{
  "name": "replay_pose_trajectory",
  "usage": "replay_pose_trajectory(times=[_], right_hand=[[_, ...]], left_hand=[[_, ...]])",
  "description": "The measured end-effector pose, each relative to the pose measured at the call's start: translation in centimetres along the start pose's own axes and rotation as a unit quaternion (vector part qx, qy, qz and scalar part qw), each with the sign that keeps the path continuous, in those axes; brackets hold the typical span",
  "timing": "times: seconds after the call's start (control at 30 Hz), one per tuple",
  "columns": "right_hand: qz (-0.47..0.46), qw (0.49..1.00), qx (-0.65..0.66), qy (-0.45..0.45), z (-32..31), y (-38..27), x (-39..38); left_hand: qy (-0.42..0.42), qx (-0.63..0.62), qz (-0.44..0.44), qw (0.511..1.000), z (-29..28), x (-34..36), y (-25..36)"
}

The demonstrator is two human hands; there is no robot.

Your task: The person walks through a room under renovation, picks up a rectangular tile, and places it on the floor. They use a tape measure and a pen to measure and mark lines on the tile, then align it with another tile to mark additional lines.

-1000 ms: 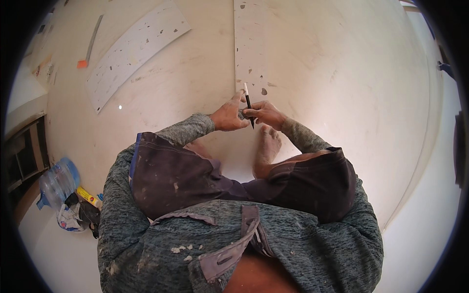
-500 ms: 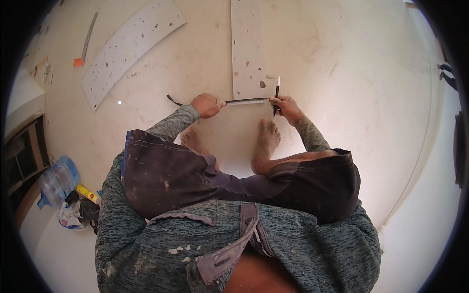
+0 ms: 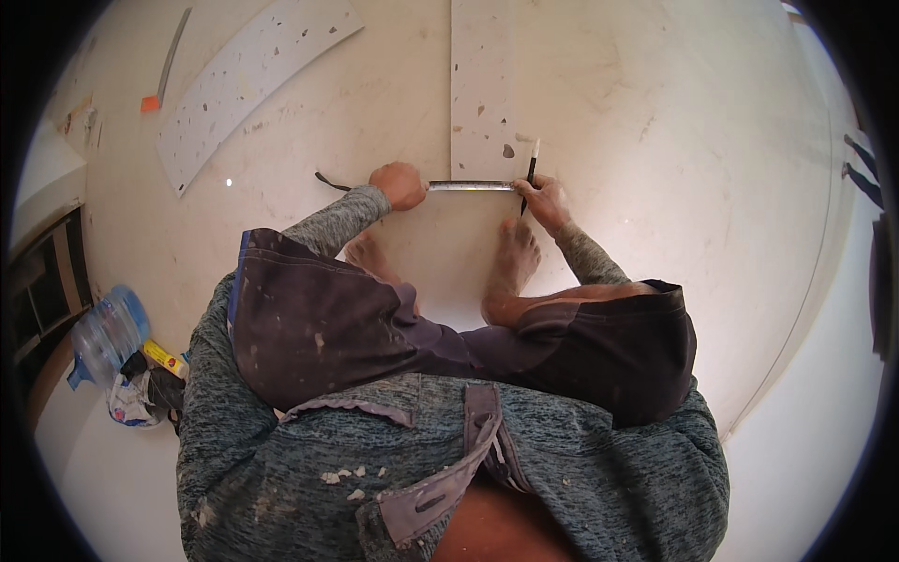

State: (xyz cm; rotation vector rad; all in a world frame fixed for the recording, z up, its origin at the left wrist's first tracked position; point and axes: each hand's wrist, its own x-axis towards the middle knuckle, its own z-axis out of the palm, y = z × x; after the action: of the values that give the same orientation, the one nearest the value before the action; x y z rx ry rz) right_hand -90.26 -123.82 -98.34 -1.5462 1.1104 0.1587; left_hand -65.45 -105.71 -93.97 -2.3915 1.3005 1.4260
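Note:
A narrow tape measure blade (image 3: 471,185) stretches level between my two hands, along the near end of a pale speckled strip (image 3: 481,84). My left hand (image 3: 400,185) is closed round the tape measure's body, which the fingers mostly hide; a dark strap (image 3: 331,182) trails out to its left. With thumb and fingers, my right hand (image 3: 546,200) pinches the blade's other end. That same hand also grips a slim black pen (image 3: 531,171) with a white tip, held nearly upright in the picture.
Another pale speckled panel (image 3: 257,75) lies slanted on the floor at far left, beside a thin grey strip (image 3: 174,56) with an orange end. A clear blue water jug (image 3: 110,328) and a yellow tube (image 3: 166,359) are at left. My bare feet (image 3: 513,258) stand close below the tape.
Both hands have shifted slightly forward, the left also a little to the right. The blade has turned, showing a brighter silver face, and its span between the hands looks about the same.

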Motion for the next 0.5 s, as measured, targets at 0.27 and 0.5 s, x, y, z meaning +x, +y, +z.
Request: replay_pose_trajectory(times=[0.27, 0.5], right_hand=[[0.024, 0.995, 0.094, -0.011, -1.5, -5.8, -0.7], [-0.01, 0.968, 0.233, -0.092, -1.3, -7.4, 0.1]], left_hand=[[-0.009, 0.003, -0.002, 1.0, 0.1, 0.4, -0.7], [0.0, 0.007, 0.005, 1.0, 0.7, 1.1, -1.1]])
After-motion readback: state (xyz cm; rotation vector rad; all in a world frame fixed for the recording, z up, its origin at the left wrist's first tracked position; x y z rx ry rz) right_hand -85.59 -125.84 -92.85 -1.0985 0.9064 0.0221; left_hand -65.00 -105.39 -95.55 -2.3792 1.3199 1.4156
